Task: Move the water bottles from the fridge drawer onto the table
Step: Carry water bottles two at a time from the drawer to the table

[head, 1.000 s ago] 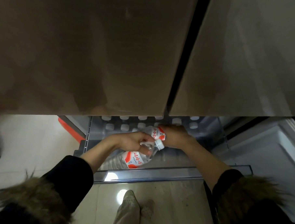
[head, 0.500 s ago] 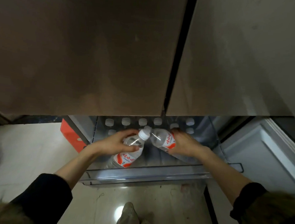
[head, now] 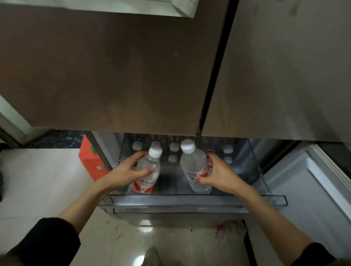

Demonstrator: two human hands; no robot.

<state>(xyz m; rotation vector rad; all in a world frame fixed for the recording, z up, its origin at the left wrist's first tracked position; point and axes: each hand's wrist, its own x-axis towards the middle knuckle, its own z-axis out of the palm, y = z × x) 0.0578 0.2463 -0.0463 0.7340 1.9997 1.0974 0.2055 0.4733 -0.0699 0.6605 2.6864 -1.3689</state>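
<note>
The left hand (head: 128, 170) is curled around the upper body of a clear water bottle (head: 145, 172), thumb across the front just above the red and white label and fingers wrapped behind the shoulder. This left bottle stands nearly upright, leaning a little to the right at the top, with its white cap (head: 155, 151) above the hand. The right hand (head: 219, 175) grips a second water bottle (head: 193, 167) from its right side, thumb low across the front near the base and fingers folded round the far side over the label. That bottle is also close to upright, its white cap (head: 187, 146) tilted slightly left, and it sits higher in the view than the left one. The two bottles are apart, with a gap of bare drawer floor between them.

Both bottles are over the front part of the pulled-out transparent fridge drawer (head: 187, 202), inside its front wall; whether their bases touch the floor of the drawer I cannot tell. Behind the hands, more bottles (head: 173, 147) stand in rows at the back of the drawer, seen only as white caps. Above hang the two closed brown fridge doors (head: 113, 69). An orange-red box (head: 91, 159) stands on the pale tiled floor (head: 38, 177) left of the drawer, and the open lower door (head: 319, 189) lies to the right. Dark sleeves (head: 45, 241) cover both forearms near the bottom edge.
</note>
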